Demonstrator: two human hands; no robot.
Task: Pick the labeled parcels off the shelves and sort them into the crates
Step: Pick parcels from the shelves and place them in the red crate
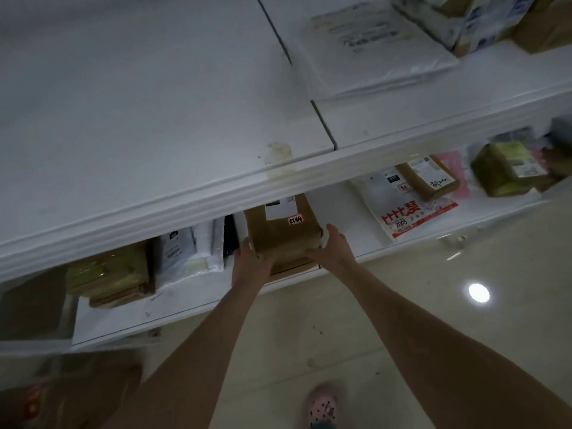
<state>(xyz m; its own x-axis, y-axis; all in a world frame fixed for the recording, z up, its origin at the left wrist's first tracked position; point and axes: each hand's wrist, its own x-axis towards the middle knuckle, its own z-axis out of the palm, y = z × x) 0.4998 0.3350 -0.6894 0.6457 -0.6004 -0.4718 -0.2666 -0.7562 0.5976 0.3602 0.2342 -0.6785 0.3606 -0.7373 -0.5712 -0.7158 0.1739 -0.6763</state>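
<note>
A brown cardboard parcel [283, 233] with a white shipping label and a small red-edged sticker lies on the lower white shelf [192, 292], partly under the shelf above. My left hand [249, 263] grips its near left corner, thumb on top. My right hand [332, 247] grips its near right corner, fingers along the right side. No crate can be made out in view.
Left of the parcel stand white and black mailers [192, 249] and a taped brown box [108, 275]. To the right lie a white bag with red print [411, 212] and small boxes [507, 168]. The upper shelf [139, 119] holds a white envelope [371, 48]. My shoe [322, 407] is on the tiled floor.
</note>
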